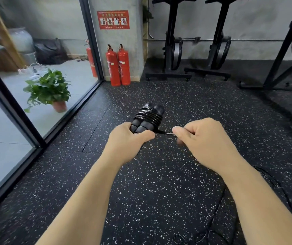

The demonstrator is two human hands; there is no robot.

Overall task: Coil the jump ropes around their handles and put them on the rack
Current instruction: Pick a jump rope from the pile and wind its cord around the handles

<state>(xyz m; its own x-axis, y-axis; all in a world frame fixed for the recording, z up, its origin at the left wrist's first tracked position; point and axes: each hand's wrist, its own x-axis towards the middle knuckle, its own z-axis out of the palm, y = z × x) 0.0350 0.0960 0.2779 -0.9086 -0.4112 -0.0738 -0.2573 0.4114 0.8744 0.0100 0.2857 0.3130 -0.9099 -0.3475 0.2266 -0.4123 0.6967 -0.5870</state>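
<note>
Now, L hand (129, 138) fingers curled round 2 handles (140, 125), R hand (205, 138) pinching rope (148, 116) taut

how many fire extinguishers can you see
3: two extinguishers side by side against the pillar, a third seen through the glass left of them, possibly a reflection.
</note>
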